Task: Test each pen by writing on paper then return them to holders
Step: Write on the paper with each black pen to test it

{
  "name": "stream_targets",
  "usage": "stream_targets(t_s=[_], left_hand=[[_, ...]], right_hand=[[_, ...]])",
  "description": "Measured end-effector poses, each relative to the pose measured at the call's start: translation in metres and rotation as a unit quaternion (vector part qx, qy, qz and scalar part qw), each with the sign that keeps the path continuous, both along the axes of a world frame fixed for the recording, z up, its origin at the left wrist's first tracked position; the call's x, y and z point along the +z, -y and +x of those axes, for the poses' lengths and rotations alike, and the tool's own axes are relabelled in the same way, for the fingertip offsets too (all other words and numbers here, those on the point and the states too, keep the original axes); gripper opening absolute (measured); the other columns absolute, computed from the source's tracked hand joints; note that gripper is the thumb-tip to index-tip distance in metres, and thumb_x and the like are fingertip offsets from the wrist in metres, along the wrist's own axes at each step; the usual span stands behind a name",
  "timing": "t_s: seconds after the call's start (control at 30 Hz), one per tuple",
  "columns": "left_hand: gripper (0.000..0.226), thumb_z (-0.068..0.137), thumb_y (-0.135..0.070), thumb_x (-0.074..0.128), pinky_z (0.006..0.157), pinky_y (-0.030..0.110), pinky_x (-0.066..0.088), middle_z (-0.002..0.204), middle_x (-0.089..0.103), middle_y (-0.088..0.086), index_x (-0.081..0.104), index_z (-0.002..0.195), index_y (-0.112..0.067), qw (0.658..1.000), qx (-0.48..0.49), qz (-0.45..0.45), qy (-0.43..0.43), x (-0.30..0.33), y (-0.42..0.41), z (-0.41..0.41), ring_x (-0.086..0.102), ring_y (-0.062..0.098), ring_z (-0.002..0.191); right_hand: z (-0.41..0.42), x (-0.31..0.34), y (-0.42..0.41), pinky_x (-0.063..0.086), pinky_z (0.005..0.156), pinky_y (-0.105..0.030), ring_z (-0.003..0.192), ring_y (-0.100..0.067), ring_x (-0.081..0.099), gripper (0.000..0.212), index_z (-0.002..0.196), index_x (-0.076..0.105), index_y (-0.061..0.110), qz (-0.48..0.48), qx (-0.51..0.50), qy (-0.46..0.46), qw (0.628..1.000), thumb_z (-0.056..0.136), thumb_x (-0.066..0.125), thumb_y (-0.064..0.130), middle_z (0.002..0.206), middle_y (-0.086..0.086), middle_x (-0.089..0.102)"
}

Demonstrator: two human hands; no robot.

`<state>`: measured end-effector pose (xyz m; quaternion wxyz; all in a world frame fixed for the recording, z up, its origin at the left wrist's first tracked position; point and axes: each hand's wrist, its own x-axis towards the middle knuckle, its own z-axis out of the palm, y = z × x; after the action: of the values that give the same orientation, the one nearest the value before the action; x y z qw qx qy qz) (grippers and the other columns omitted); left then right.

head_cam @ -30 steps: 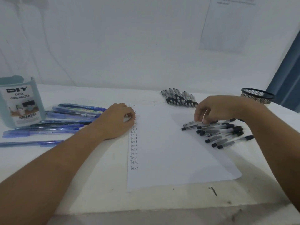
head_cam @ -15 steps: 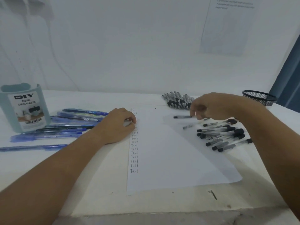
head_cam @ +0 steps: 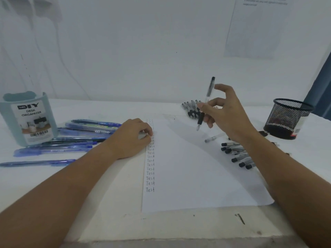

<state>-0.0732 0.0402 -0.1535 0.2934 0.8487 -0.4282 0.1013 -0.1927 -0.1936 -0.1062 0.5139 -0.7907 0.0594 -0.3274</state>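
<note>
Right hand (head_cam: 227, 113) pinches a pen (head_cam: 206, 104) above the paper (head_cam: 197, 167), tip down; left hand (head_cam: 132, 138), fingers curled, steadies the sheet; light, stiff, likely slick, so best gripped at its dark sleeve.

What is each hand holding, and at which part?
The right hand pinches a black pen near the middle of its barrel, uncapped tip down. The left hand rests on the paper's left edge; nothing visible in it.
</note>
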Motion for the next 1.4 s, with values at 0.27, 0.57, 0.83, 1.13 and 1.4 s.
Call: stream_targets(t_s=[0.27,0.57,0.83,1.13,1.4], left_hand=[[0.011,0.088,-0.016,0.058,0.081,0.021,0.032,0.102,0.06,0.0,0.067,0.094,-0.02,1.0,0.006,0.006,0.002,0.0,-0.001,-0.001,0.05,0.015,0.099],[0.012,0.088,-0.017,0.059,0.083,0.022,0.035,0.102,0.06,-0.001,0.068,0.096,-0.019,1.0,0.004,0.006,-0.006,0.0,-0.001,-0.001,0.051,0.013,0.099],[0.012,0.089,-0.017,0.059,0.084,0.023,0.035,0.102,0.06,0.0,0.068,0.095,-0.02,1.0,0.002,0.005,-0.015,0.001,-0.002,-0.001,0.051,0.014,0.099],[0.015,0.09,-0.019,0.056,0.085,0.022,0.035,0.106,0.059,-0.001,0.067,0.101,-0.019,1.0,0.005,0.021,-0.017,0.002,-0.004,-0.003,0.05,0.014,0.103],[0.022,0.091,-0.02,0.056,0.092,0.026,0.039,0.113,0.062,0.002,0.067,0.109,-0.015,1.0,-0.001,0.03,-0.002,0.004,-0.009,-0.008,0.053,0.016,0.106]], right_hand=[[-0.002,-0.005,0.006,0.051,0.051,-0.031,0.052,-0.024,0.06,0.093,0.155,0.015,0.03,0.075,0.041,-0.025,0.996,0.087,0.071,0.003,0.075,-0.019,0.053],[-0.001,-0.002,0.006,0.046,0.048,-0.031,0.05,-0.024,0.055,0.07,0.139,0.037,0.02,0.108,0.036,-0.013,0.993,0.083,0.072,-0.005,0.065,-0.014,0.059],[-0.006,-0.001,0.001,0.049,0.051,-0.03,0.052,-0.021,0.056,0.082,0.148,0.024,0.025,0.158,0.076,-0.016,0.984,0.085,0.07,-0.002,0.072,-0.015,0.063],[-0.023,0.01,-0.057,0.054,0.054,-0.03,0.06,-0.028,0.065,0.017,0.107,0.043,0.009,0.191,0.112,-0.088,0.971,0.1,0.054,0.019,0.083,-0.021,0.066],[-0.063,-0.017,-0.115,0.051,0.061,-0.03,0.066,-0.027,0.061,0.026,0.104,0.048,0.007,0.176,0.175,-0.137,0.959,0.088,0.065,-0.003,0.073,-0.014,0.064]])
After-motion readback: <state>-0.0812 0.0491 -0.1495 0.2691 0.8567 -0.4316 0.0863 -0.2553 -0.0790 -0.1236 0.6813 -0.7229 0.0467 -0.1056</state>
